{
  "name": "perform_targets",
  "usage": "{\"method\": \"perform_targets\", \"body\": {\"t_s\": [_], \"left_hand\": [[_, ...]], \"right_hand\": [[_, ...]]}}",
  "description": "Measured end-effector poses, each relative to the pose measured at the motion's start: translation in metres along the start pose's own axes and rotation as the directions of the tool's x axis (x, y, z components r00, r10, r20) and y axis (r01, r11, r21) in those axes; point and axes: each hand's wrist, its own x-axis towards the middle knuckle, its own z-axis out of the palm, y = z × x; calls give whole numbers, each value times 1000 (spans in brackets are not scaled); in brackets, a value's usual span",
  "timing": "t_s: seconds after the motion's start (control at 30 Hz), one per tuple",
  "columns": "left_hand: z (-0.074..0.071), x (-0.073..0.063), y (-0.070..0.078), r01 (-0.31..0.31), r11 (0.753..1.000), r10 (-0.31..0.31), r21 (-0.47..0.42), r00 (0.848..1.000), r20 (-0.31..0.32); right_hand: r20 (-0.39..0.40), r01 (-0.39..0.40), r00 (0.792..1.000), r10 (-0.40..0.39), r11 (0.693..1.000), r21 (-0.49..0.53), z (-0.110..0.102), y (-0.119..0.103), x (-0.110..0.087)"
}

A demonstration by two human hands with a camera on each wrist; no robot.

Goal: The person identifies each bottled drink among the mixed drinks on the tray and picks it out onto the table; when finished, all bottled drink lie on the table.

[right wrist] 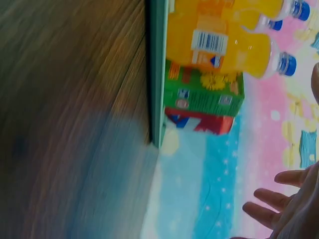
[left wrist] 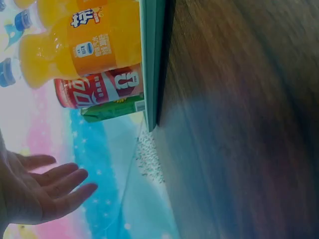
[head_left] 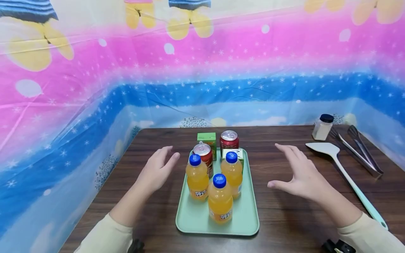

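A pale green tray (head_left: 190, 223) lies on the brown table, loaded with drinks. Toward its front stand three orange soda bottles with blue caps, the nearest bottle (head_left: 220, 205) in the middle. Behind them are a red can (head_left: 204, 154) on the left, another red can (head_left: 229, 138) at the back right, and two green drink cartons, one carton (head_left: 207, 140) at the back left. My left hand (head_left: 157, 170) hovers left of the tray, fingers spread and touching nothing. To the tray's right, my right hand (head_left: 299, 172) is held up with thumb and fingers apart, also holding nothing.
On the right of the table lie a white spatula (head_left: 343, 172) with a pale green handle and metal tongs (head_left: 360, 151). A small jar (head_left: 322, 127) with a black lid stands at the back right. A printed cloth (head_left: 202, 91) hangs around the table.
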Motion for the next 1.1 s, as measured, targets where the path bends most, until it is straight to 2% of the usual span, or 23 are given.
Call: {"method": "perform_targets", "body": {"t_s": [0.1,0.23,0.33,0.47,0.57,0.67,0.8,1.1], "left_hand": [[5,4,-1,82,994,-84,-75,996,-15],[12,6,-4,191,977,-191,-94,982,3],[17,7,-5,287,946,-281,-151,958,60],[23,9,-6,390,883,-367,-262,920,133],[28,11,-7,430,854,-398,-291,902,166],[34,13,-7,465,841,-422,-277,884,202],[40,13,-7,495,836,-441,-236,863,247],[50,17,-6,510,834,-434,-208,841,323]], "right_hand": [[-30,31,999,-28,993,118,2,-7,1],[-86,62,995,-44,974,217,7,-20,1],[-110,81,992,-54,963,258,9,-31,0],[-116,112,990,-81,951,288,12,-42,1],[-118,146,986,-115,939,310,15,-49,2],[-127,193,979,-159,921,338,19,-56,3],[-131,231,972,-197,905,357,27,-63,2],[-121,251,968,-221,882,399,38,-76,3]]}}
